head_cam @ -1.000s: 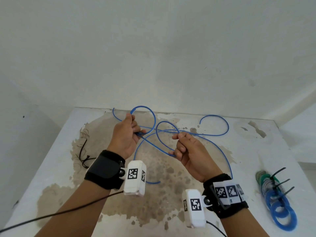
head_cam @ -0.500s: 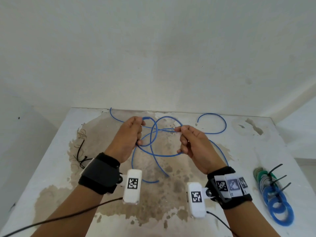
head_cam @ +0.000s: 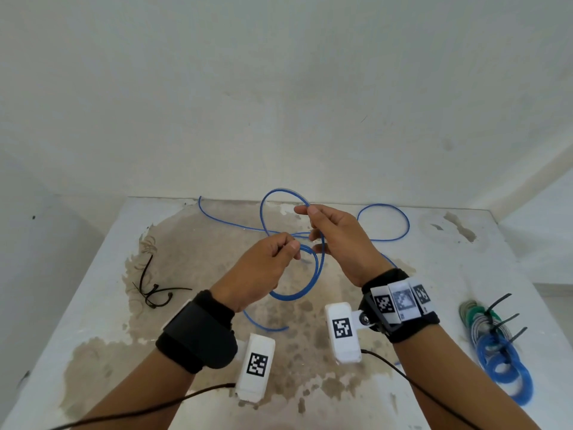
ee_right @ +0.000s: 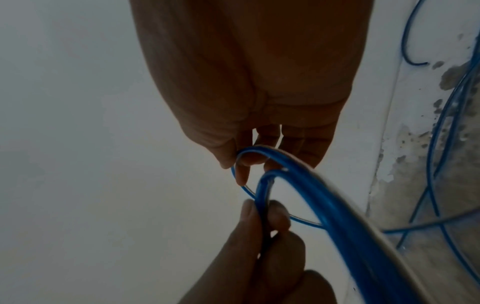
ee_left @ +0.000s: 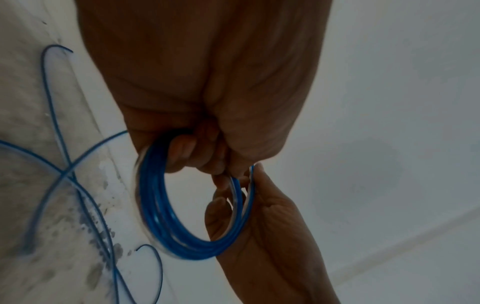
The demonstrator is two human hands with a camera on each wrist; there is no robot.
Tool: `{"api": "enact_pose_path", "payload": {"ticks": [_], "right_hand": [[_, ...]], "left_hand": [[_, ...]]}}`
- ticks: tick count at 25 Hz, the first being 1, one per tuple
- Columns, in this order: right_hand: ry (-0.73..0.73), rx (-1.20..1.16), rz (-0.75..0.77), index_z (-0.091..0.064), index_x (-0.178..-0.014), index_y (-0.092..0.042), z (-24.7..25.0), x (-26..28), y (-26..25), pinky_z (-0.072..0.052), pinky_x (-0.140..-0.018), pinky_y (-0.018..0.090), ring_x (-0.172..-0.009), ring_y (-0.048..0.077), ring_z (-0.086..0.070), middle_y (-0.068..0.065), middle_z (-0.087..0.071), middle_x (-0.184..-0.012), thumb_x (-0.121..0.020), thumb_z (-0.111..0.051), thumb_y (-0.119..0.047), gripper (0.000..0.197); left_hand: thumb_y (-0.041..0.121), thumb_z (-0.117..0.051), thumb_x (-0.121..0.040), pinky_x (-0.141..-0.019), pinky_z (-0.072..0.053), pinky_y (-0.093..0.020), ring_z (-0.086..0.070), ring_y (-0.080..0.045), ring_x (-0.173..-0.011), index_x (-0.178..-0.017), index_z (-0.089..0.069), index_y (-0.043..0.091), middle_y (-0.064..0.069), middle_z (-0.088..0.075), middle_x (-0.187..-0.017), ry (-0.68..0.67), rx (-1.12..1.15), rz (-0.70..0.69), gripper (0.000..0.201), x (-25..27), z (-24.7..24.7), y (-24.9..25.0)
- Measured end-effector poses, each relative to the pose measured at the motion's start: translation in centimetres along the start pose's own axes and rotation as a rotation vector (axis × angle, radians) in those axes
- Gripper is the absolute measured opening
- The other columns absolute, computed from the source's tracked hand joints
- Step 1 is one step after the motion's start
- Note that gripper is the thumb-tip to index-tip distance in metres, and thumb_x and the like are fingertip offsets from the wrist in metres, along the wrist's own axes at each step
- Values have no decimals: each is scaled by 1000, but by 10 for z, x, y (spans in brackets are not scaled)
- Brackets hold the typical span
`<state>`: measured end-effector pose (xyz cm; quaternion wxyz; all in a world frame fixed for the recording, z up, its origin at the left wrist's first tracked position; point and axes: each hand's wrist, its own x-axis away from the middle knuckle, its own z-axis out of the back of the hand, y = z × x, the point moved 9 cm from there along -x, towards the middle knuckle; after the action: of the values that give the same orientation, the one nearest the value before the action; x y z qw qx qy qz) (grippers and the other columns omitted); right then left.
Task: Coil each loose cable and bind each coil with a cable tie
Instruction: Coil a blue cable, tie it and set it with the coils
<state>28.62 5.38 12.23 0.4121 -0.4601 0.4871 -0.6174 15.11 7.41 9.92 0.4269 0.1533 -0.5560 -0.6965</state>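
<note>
I am pinching the blue cable (head_cam: 313, 274) coil in my left hand (head_cam: 266, 265) and gripping a fresh loop with my right hand (head_cam: 335, 237), and any slackening risks the springy turns fanning apart.

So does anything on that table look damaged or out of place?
The table top is badly worn: a big brown patch where the white coating has flaked off, mostly under the loose blue cable. Nothing looks spilled. The black ties and finished coils lie neatly at the sides.
</note>
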Motion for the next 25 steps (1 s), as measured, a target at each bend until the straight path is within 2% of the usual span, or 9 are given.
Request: {"api": "enact_pose_path", "payload": {"ticks": [2, 5, 8, 11, 14, 16, 20, 23, 25], "right_hand": [[-9, -2, 15, -74, -117, -21, -5, 0, -1, -53, -75, 27, -83, 12, -56, -27, -62, -73, -106, -49, -33, 29], [-2, -52, 17, -75, -117, -19, -13, 2, 2, -53, -72, 21, -83, 9, -59, -20, -68, -85, -106, -50, -33, 30], [-3, -54, -1, -75, -118, -20, -22, 8, 10, -47, -68, 19, -72, 4, -57, -19, -69, -78, -109, -40, -39, 41], [-5, -120, -50, -74, -121, -29, -25, 12, 22, -51, -92, 33, -92, 14, -68, -7, -77, -103, -105, -17, -61, 68], [45, -182, -74, -66, -131, -31, -12, 20, 24, -50, -105, 37, -113, 16, -68, -10, -69, -127, -103, -16, -64, 66], [84, 7, -23, -69, -121, -32, 4, 30, 21, -53, -98, 35, -107, 12, -68, -12, -71, -116, -106, -28, -56, 50], [59, 353, 11, -76, -92, -35, 21, 51, 28, -53, -81, 34, -82, 11, -69, -6, -75, -89, -97, -55, -57, 32], [106, 442, 78, -77, -82, -27, 26, 62, 22, -46, -62, 23, -60, 4, -60, -3, -74, -75, -93, -66, -50, 28], [77, 426, 29, -78, -86, -31, 28, 66, 26, -49, -68, 25, -69, 5, -66, -9, -75, -80, -93, -65, -52, 26]], "left_hand": [[39, -44, -105, -55, -38, -27, -37, -6, -49, -84, -59, 23, 2, -44, -67, 1, -64, -18, 30, 1, -4, 6], [35, -42, -106, -56, -37, -17, -43, 1, -47, -84, -59, 23, 14, -52, -66, 3, -74, -33, 30, -2, -11, 15], [39, -35, -108, -49, -29, -13, -39, -2, -49, -76, -55, 27, 17, -47, -57, 4, 121, 18, 39, -5, -17, 21], [48, -25, -108, -46, -29, -12, -41, -1, -41, -71, -59, 26, 19, -46, -44, 26, 163, 17, 54, -4, -19, 26], [46, -31, -107, -52, -30, -23, -38, -3, -39, -70, -63, 11, 15, -41, -42, 113, 102, 23, 61, -6, -16, 18], [47, -34, -107, -53, -29, -26, -33, -5, -39, -75, -65, 6, 13, -36, -45, 159, 129, 35, 61, -10, -13, 10], [45, -34, -107, -53, -30, -29, -32, -6, -39, -65, -61, 18, 11, -35, -45, 174, 98, 22, 57, -10, -11, 6], [43, -34, -107, -49, -30, -24, -31, -6, -38, -66, -61, 17, 9, -36, -49, 158, 53, 5, 55, -7, -18, 7], [43, -34, -107, -46, -29, -19, -31, -6, -39, -66, -60, 18, 6, -35, -51, 161, 12, -16, 55, -4, -22, 8]]}}
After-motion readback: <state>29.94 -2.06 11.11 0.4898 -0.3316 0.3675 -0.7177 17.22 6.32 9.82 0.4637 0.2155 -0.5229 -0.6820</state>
